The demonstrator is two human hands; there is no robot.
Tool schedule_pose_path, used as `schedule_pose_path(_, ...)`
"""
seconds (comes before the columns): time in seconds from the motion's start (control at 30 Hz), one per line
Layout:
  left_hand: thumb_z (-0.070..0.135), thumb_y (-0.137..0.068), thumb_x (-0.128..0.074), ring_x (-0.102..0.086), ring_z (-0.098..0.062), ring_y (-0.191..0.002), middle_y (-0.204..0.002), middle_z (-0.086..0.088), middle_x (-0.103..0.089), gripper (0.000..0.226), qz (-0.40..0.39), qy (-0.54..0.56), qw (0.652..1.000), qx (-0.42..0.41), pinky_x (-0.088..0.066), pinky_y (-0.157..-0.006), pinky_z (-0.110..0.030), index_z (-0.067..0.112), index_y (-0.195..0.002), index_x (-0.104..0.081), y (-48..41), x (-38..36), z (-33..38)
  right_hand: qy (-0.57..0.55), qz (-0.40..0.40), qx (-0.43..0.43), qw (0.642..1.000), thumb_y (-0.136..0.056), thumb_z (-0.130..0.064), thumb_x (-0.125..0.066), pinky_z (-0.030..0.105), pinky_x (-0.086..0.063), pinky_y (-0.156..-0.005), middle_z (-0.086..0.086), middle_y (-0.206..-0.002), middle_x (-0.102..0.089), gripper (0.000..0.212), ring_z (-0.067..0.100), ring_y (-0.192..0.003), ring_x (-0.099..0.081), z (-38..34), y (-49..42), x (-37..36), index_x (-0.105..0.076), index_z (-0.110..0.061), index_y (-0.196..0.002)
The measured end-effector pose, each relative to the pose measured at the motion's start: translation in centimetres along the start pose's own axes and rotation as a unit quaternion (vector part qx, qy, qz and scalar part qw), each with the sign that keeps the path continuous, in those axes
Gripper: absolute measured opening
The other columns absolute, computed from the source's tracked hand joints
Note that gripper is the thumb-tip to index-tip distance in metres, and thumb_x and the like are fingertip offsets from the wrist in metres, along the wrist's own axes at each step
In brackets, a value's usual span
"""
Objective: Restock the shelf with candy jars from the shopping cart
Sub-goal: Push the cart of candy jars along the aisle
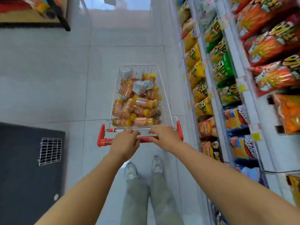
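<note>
Left hand [125, 143] and right hand [164, 137] each grip the red handle [105, 141] of the shopping cart [138, 65]; candy jars [138, 104], heaped just beyond the knuckles, look light, rigid and slick, best grasped around the body.

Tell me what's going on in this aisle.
A person stands behind a shopping cart, with the left hand and right hand both gripping its red handle. The cart is piled with orange candy jars, and neither hand holds a jar. Along the person's right run shelves of snack bags.
</note>
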State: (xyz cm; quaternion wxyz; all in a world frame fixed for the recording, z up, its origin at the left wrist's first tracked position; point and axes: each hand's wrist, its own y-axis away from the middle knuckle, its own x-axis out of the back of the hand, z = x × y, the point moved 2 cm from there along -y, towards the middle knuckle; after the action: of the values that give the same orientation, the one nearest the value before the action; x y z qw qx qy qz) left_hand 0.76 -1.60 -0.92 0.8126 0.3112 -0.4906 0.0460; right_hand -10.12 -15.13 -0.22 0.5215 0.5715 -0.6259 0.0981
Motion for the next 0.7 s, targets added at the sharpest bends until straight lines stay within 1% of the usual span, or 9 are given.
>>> schedule_pose_path(0.03, 0.033, -0.093, -0.052, -0.056, -0.028, -0.108, -0.117, -0.004, -0.061, 0.035, 0.003, -0.026, 1.0, -0.007, -0.046, -0.085, -0.039, 0.021, -0.126, -0.056, 0.0, -0.7, -0.2, 0.024, -0.014, 0.006, 1.0, -0.093, -0.036, -0.059, 0.034, -0.044, -0.081, 0.0, -0.119, -0.065, 0.031, 0.023, -0.112, -0.057, 0.1, -0.1, -0.7, -0.061, -0.025, -0.121)
schedule_pose_path(0.1, 0.033, -0.087, -0.064, -0.058, -0.029, -0.1, -0.11, -0.003, -0.064, 0.037, 0.029, -0.048, 0.998, -0.021, -0.047, -0.079, -0.039, 0.022, -0.122, -0.062, -0.2, -1.9, -0.8, 0.055, 0.001, 0.032, 0.998, -0.092, -0.034, -0.061, 0.035, -0.043, -0.086, -0.001, -0.118, -0.064, 0.033, 0.021, -0.112, -0.055, 0.6, -0.4, -2.0, -0.061, -0.025, -0.123)
schedule_pose_path(0.17, 0.028, -0.077, -0.076, -0.063, -0.029, -0.089, -0.101, -0.003, -0.068, 0.04, 0.026, -0.085, 0.996, -0.014, -0.05, -0.07, -0.039, 0.021, -0.116, -0.067, -0.4, -2.6, -1.2, 0.075, 0.014, 0.048, 0.996, -0.092, -0.031, -0.06, 0.035, -0.043, -0.087, -0.001, -0.117, -0.064, 0.033, 0.021, -0.11, -0.055, 0.9, -0.8, -2.9, -0.06, -0.024, -0.125)
schedule_pose_path(0.23, 0.024, -0.075, -0.079, -0.064, -0.028, -0.078, -0.089, -0.003, -0.069, 0.036, 0.025, -0.115, 0.993, -0.006, -0.048, -0.06, -0.035, 0.021, -0.11, -0.07, -0.7, -2.8, -1.4, 0.093, 0.021, 0.071, 0.993, -0.093, -0.03, -0.059, 0.035, -0.044, -0.083, -0.001, -0.115, -0.064, 0.032, 0.022, -0.108, -0.056, 1.1, -1.2, -3.2, -0.059, -0.024, -0.125)
schedule_pose_path(0.33, 0.027, -0.086, -0.069, -0.063, -0.026, -0.076, -0.087, -0.002, -0.068, 0.028, 0.025, -0.135, 0.99, -0.016, -0.043, -0.057, -0.032, 0.024, -0.113, -0.067, -1.2, -2.7, -1.9, 0.125, 0.024, 0.111, 0.986, -0.094, -0.032, -0.058, 0.036, -0.046, -0.074, 0.002, -0.107, -0.065, 0.03, 0.024, -0.101, -0.059, 1.9, -1.6, -3.4, -0.059, -0.023, -0.122)
schedule_pose_path(0.5, 0.026, -0.071, -0.084, -0.058, -0.025, -0.054, -0.069, -0.001, -0.066, 0.032, 0.044, -0.116, 0.992, -0.021, -0.045, -0.051, -0.03, 0.022, -0.1, -0.072, -2.3, -2.8, -2.8, 0.126, 0.046, 0.139, 0.981, -0.091, -0.03, -0.063, 0.034, -0.049, -0.06, 0.003, -0.092, -0.067, 0.026, 0.026, -0.081, -0.063, 2.9, -2.6, -3.7, -0.059, -0.021, -0.114)
schedule_pose_path(0.6, 0.024, -0.07, -0.084, -0.058, -0.027, -0.056, -0.07, -0.003, -0.067, 0.034, 0.074, -0.062, 0.995, -0.002, -0.05, -0.058, -0.034, 0.021, -0.103, -0.074, -3.7, -2.5, -2.7, 0.102, 0.078, 0.13, 0.983, -0.085, -0.029, -0.07, 0.03, -0.046, -0.055, 0.0, -0.084, -0.068, 0.027, 0.024, -0.073, -0.064, 4.0, -3.8, -2.9, -0.063, -0.023, -0.111)
schedule_pose_path(0.63, 0.024, -0.073, -0.081, -0.059, -0.028, -0.06, -0.073, -0.004, -0.068, 0.033, 0.087, -0.04, 0.995, 0.01, -0.051, -0.064, -0.038, 0.021, -0.105, -0.074, -4.3, -2.3, -2.6, 0.087, 0.088, 0.125, 0.984, -0.084, -0.028, -0.072, 0.031, -0.048, -0.056, 0.0, -0.084, -0.069, 0.028, 0.024, -0.073, -0.065, 4.3, -4.3, -2.4, -0.065, -0.023, -0.11)
schedule_pose_path(0.7, 0.027, -0.082, -0.072, -0.062, -0.029, -0.076, -0.085, -0.004, -0.07, 0.032, 0.12, 0.014, 0.992, 0.047, -0.047, -0.088, -0.049, 0.024, -0.114, -0.072, -5.7, -1.9, -2.6, 0.041, 0.102, 0.103, 0.989, -0.085, -0.028, -0.07, 0.035, -0.051, -0.066, 0.001, -0.091, -0.071, 0.027, 0.025, -0.081, -0.065, 4.9, -5.5, -1.0, -0.067, -0.022, -0.112)
